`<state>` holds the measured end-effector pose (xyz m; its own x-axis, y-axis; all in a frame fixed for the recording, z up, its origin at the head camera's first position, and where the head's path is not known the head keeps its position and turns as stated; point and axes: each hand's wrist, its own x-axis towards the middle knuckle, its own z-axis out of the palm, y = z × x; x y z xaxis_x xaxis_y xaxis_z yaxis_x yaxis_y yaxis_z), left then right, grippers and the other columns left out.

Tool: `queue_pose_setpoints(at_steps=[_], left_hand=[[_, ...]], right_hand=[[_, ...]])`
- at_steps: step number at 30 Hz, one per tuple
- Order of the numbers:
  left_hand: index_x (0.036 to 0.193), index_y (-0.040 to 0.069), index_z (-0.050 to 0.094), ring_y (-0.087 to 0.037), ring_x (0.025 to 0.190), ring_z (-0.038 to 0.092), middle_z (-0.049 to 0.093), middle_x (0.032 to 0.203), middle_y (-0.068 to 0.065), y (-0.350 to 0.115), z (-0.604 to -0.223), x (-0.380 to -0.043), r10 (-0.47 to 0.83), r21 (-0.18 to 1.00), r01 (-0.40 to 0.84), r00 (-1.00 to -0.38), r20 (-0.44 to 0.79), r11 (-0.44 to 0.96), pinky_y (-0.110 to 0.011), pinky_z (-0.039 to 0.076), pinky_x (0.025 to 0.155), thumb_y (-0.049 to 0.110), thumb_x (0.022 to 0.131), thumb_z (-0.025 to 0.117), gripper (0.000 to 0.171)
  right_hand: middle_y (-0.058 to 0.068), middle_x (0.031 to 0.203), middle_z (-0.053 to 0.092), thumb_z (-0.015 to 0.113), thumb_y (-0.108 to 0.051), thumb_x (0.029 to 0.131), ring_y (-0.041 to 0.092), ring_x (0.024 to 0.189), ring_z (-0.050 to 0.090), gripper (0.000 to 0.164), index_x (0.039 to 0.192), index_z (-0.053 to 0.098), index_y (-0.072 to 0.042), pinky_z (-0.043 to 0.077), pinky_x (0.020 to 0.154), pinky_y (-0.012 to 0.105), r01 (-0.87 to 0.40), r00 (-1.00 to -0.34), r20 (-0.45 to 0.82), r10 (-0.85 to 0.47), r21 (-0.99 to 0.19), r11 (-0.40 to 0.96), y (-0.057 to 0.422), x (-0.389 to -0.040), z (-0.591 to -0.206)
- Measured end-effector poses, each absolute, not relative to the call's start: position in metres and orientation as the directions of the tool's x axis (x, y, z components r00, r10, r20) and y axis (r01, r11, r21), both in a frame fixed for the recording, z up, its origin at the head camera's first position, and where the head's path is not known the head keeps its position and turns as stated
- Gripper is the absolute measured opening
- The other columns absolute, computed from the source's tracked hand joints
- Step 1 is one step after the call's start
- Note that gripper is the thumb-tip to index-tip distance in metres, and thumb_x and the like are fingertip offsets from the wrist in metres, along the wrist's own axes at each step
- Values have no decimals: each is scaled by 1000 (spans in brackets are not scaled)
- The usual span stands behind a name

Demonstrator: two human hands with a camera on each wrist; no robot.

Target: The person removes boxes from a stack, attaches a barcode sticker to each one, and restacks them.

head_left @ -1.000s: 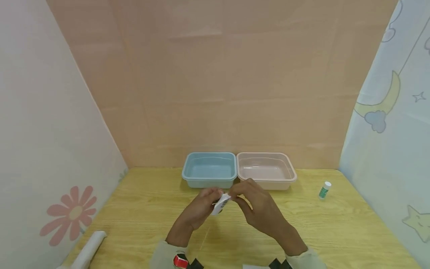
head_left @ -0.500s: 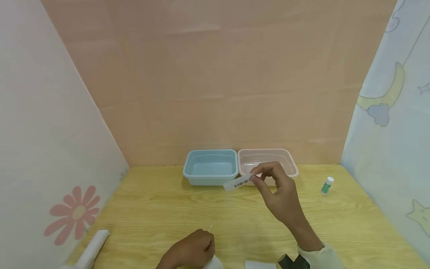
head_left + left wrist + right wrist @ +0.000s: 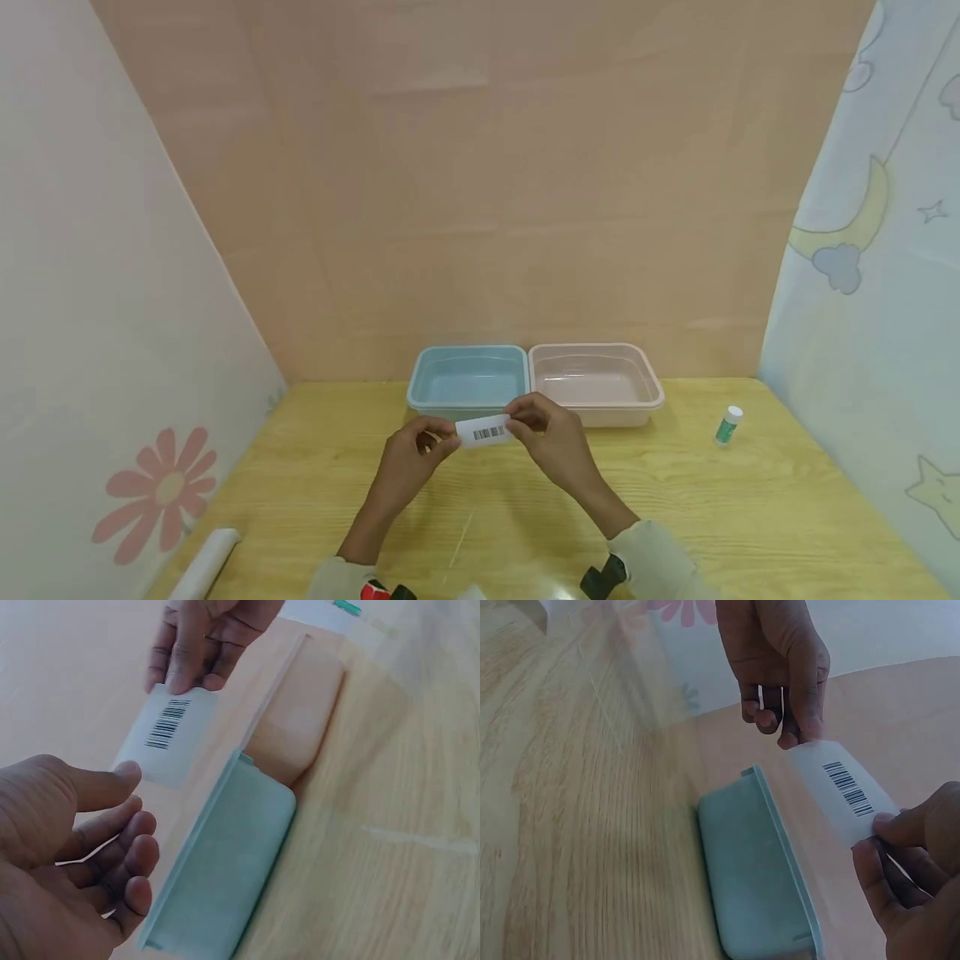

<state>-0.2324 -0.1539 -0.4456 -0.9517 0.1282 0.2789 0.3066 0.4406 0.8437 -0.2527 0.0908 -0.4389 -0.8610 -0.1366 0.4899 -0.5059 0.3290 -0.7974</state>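
Observation:
A white barcode label (image 3: 482, 431) is stretched between my two hands, in front of the two tubs and above the table. My left hand (image 3: 408, 458) pinches its left end between thumb and forefinger; the other fingers are curled loosely in the left wrist view. At the right end, the thumb and fingers of my right hand (image 3: 558, 446) pinch the label beside the printed bars. The barcode faces up toward me. In the right wrist view the label (image 3: 841, 791) looks slightly bent.
Behind the hands stand a light blue tub (image 3: 468, 379) and a pink tub (image 3: 596, 379), side by side. A small white-capped bottle with a green label (image 3: 726, 427) is at the right. A white roll (image 3: 204, 565) lies at the left edge. Something white (image 3: 471, 593) shows at the front edge.
Half a second ago my right hand held the label alone, farther right, while my left hand was low near the front edge. The left hand has come up and taken the label's left end.

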Motion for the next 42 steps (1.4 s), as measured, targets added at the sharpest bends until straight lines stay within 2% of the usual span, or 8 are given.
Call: queue_pose_setpoints(at_steps=[7,12,15,20,27,31,34,42], left_hand=[[92,17,72,-17,72,55,66,85,7,-152,-459,-243,72,842,281,-957,280,461,-25,46,64,20,91,76,5],[91,13,70,-17,74,56,65,83,4,-154,-469,-252,44,824,292,-949,311,486,-26,47,64,16,91,76,7],[90,12,69,-18,74,57,65,84,3,-154,-475,-258,33,822,275,-954,299,499,-26,48,63,14,91,76,7],[90,9,66,-16,70,53,63,81,1,-156,-485,-268,10,818,206,-971,238,537,-28,46,58,13,94,72,9],[88,7,64,-15,71,55,63,81,-1,-155,-500,-281,-22,818,143,-982,187,557,-31,47,60,13,95,70,11],[87,7,66,-16,72,56,63,80,-2,-152,-505,-284,-54,814,115,-983,176,569,-32,48,62,13,94,70,10],[86,6,66,-15,71,56,63,79,-2,-151,-507,-286,-63,812,118,-980,186,572,-32,48,62,10,94,70,10],[84,8,66,-15,70,56,62,77,0,-152,-508,-289,-73,824,125,-978,197,552,-31,47,61,10,94,71,10]], right_hand=[[-8,93,73,78,-7,88,8,83,70,22,104,70,-19,57,72,27,-503,-861,497,-111,-796,337,78,-261,-454],[-2,93,73,78,-6,88,11,78,70,26,111,71,-16,56,65,26,-419,-906,410,-105,-833,362,75,-265,-464],[-2,87,72,79,-8,87,12,74,70,17,102,74,-13,55,61,26,-353,-934,343,-98,-849,393,73,-272,-473],[-4,82,70,81,-11,86,9,74,66,7,88,74,-11,54,66,25,-344,-937,330,-115,-813,470,67,-286,-488],[-6,80,71,79,-13,88,9,74,63,4,89,76,-11,52,67,29,-342,-937,331,-116,-792,505,59,-297,-504],[-7,82,73,78,-14,89,5,72,63,4,92,79,-12,51,62,26,-324,-942,324,-91,-801,504,53,-301,-511],[-7,81,73,77,-15,90,4,67,62,5,92,80,-12,50,58,24,-306,-947,313,-71,-815,492,50,-301,-512],[-8,80,72,77,-16,90,4,66,60,4,92,80,-14,49,58,25,-298,-945,324,-43,-801,519,49,-302,-507]])
